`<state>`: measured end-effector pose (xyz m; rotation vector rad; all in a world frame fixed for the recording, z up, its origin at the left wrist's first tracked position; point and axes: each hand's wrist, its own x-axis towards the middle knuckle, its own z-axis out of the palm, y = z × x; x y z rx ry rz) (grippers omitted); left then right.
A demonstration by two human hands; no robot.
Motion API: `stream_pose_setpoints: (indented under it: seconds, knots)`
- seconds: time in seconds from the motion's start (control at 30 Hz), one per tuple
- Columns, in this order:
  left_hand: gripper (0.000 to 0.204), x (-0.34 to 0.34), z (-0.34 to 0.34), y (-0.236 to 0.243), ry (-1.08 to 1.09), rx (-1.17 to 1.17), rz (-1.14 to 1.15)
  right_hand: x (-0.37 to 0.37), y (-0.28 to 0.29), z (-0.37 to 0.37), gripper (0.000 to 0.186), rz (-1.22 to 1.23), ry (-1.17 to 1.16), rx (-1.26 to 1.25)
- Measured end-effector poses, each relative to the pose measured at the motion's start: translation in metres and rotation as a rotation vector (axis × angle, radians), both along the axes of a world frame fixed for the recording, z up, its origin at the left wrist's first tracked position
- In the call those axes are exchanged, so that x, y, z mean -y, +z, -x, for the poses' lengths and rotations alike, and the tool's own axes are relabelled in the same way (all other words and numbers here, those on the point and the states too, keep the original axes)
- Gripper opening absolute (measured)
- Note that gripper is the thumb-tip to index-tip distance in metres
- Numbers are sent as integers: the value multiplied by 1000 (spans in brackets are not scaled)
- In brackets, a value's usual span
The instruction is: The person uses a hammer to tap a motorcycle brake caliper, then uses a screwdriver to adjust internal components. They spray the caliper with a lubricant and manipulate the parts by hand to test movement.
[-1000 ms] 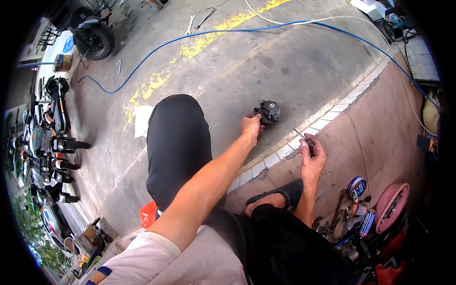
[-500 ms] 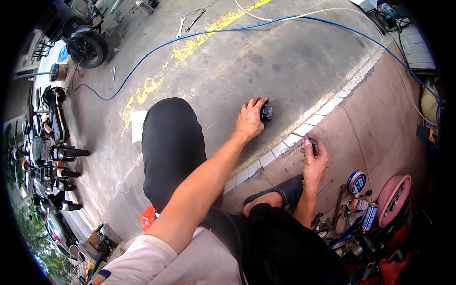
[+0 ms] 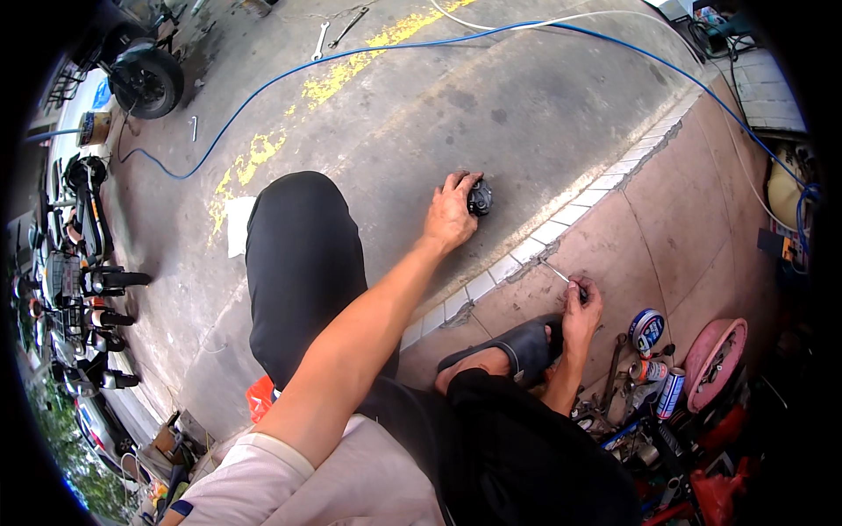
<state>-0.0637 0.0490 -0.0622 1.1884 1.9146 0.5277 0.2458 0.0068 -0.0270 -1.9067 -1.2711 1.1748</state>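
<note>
My left hand (image 3: 450,216) is closed around the side of a small black round mechanical part (image 3: 480,199) at the grey concrete floor. Its fingers curl over the part's left edge and hide some of it. Lower and to the right, my right hand (image 3: 581,320) grips a screwdriver (image 3: 559,272) by its dark handle. The thin metal shaft points up and left toward the row of white tiles, apart from the black part.
A blue hose (image 3: 377,53) curves across the far floor, near two wrenches (image 3: 321,41). Cans (image 3: 671,392), loose tools and a pink round dish (image 3: 715,364) crowd the lower right. Parked motorcycles (image 3: 88,280) line the left. A white tile edge (image 3: 528,250) divides the floor.
The screwdriver has turned in my right hand's grip, and its shaft now shows at more length. My left hand stays on the black part. The whole view has shifted slightly.
</note>
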Motion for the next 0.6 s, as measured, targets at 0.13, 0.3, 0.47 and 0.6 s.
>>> stream_pose_setpoints:
  seconds: [0.13, 0.3, 0.47, 0.6]
  knots:
    - [81, 1, 3, 0, 25, 38, -9, 5, -4, -8, 14, 77, -35, -7]
    - [82, 0, 3, -5, 3, 17, -39, 6, -10, -22, 19, 110, -140, -93]
    - [82, -4, -4, 2, 42, 71, 19, -9, 17, 1, 32, 162, -114, 65]
    - [80, -1, 1, -3, 30, 9, -41, -10, 7, -6, 38, 182, -122, 131]
